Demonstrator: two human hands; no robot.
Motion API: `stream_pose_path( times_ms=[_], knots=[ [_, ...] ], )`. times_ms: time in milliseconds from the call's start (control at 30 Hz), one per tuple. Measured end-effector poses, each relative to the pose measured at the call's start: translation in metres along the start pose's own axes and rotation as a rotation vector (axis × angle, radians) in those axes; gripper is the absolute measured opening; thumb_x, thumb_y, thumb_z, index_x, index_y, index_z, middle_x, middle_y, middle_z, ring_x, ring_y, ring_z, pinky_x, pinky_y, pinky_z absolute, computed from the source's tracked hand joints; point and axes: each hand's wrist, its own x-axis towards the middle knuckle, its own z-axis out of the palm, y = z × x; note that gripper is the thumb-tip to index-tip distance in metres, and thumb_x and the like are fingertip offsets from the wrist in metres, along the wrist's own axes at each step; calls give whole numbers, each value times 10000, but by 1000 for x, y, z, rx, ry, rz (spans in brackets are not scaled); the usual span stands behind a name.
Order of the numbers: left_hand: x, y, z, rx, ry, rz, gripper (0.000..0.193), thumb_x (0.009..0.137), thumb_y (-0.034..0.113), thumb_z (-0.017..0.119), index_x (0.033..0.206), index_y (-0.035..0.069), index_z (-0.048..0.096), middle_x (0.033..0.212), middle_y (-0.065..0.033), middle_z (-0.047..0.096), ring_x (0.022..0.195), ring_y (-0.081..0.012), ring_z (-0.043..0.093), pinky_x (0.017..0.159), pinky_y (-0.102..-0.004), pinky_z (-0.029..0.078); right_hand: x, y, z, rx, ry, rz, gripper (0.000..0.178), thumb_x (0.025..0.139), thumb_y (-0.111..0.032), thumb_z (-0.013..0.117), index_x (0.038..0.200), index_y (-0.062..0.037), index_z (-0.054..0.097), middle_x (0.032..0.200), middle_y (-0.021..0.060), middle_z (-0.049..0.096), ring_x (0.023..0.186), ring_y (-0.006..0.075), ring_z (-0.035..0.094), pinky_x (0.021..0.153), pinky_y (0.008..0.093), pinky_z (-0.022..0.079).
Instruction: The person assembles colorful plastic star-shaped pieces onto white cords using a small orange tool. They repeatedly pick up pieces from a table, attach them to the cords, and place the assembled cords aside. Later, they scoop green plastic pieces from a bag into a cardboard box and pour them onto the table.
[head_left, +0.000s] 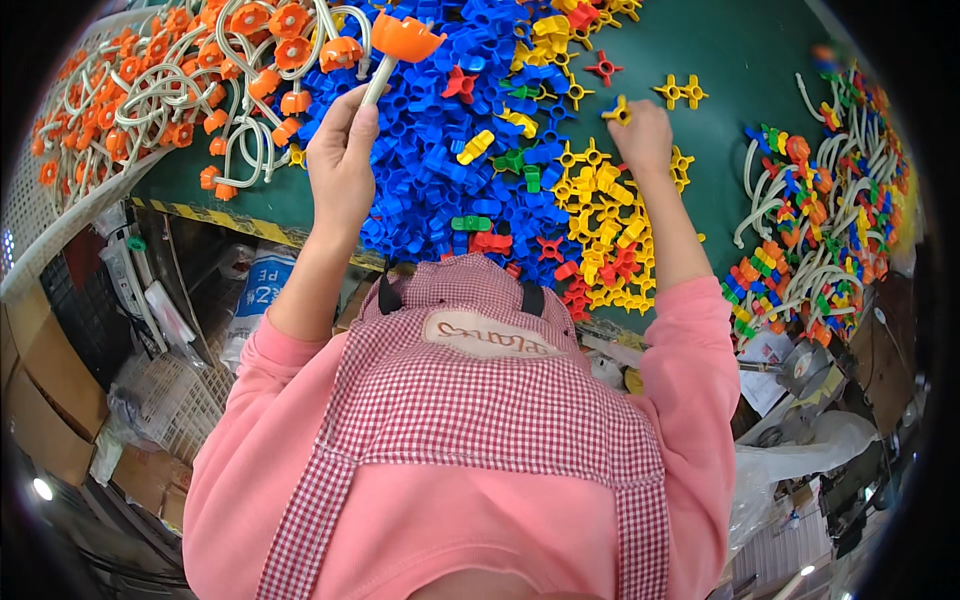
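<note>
My left hand [342, 145] is closed around a pale rope [379, 80] just below the orange flower-shaped plastic cap [405, 38] on its end, which points up. A big heap of blue plastic pieces [430, 130] lies just right of that hand. Between the fingertips of my right hand [645, 138] is a yellow plastic connector [620, 110] with short arms. Below and left of the right wrist spread more yellow connectors [605, 195], with some red pieces [575, 297] at their near end.
At the left, a white basket [75, 205] bears many ropes with orange caps [120, 90]. On the right of the green table [730, 150] lies a pile of ropes strung with coloured pieces [825, 210]. Yellow-black tape [225, 215] runs along the near edge; cardboard boxes [45, 380] stand below.
</note>
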Motion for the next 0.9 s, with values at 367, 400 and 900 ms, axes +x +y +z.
stream_pose_path(
  times_ms=[367,400,900],
  knots=[
    [-9,5,-13,1,66,134,269,910,188,542,1081,-11,603,784,37,555,658,-29,403,568,-175,329,45,-6,-9,-126,-52,25,243,697,-161,655,913,-50,653,994,100,589,934,292,543,802,377,480],
    [-11,6,-13,-30,87,112,272,908,187,546,1083,-14,602,794,32,567,662,-30,408,579,-178,343,35,4,-5,-138,-48,9,243,700,-166,663,909,-43,653,973,98,602,905,280,560,784,365,482],
    [-23,8,-1,-109,6,161,309,933,197,490,1114,-37,579,629,68,391,542,-14,296,480,-180,216,-13,-8,-14,0,-41,44,266,714,-238,675,903,-55,638,943,107,613,856,328,575,757,399,476]
  ],
)
